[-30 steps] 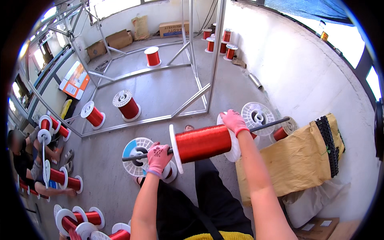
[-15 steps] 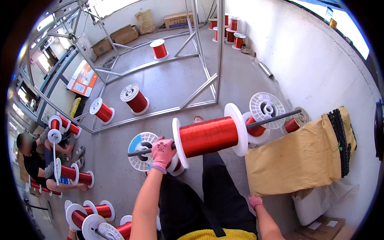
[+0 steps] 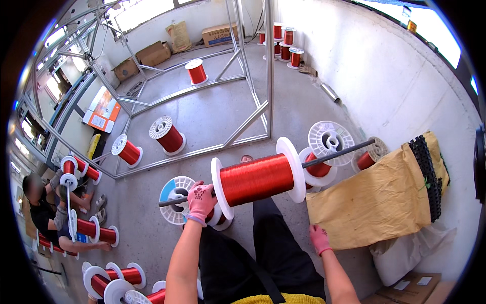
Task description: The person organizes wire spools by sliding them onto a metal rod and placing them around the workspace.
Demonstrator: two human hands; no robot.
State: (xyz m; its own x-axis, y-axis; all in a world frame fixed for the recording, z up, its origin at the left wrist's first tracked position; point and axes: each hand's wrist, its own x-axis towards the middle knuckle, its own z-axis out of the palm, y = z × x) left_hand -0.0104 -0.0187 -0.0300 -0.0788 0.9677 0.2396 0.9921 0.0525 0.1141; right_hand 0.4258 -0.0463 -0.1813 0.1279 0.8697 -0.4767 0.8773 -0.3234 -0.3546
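Observation:
A large spool of red wire point(image 3: 257, 178) with white flanges lies sideways on a dark rod point(image 3: 344, 152) in front of me. My left hand point(image 3: 201, 200), in a pink glove, is closed around the rod just left of the spool. The rod's ends lie over a standing spool point(image 3: 174, 212) on the left and a white-flanged spool point(image 3: 329, 142) on the right; whether it touches them I cannot tell. My right hand point(image 3: 319, 239), also pink-gloved, is beside the near left edge of a tan wrapped bundle point(image 3: 369, 207), fingers loosely extended, no object visible in it.
A metal frame point(image 3: 195, 149) stands ahead, with several red spools point(image 3: 168, 136) in and around it. More spools point(image 3: 288, 48) are stacked by the far wall. At the left a person point(image 3: 45, 207) sits beside spools on a rod. Further spools point(image 3: 121, 273) lie at the lower left.
My right hand has moved up and slightly left along the bundle's edge. My left hand keeps hold of the rod. The whole view has shifted slightly.

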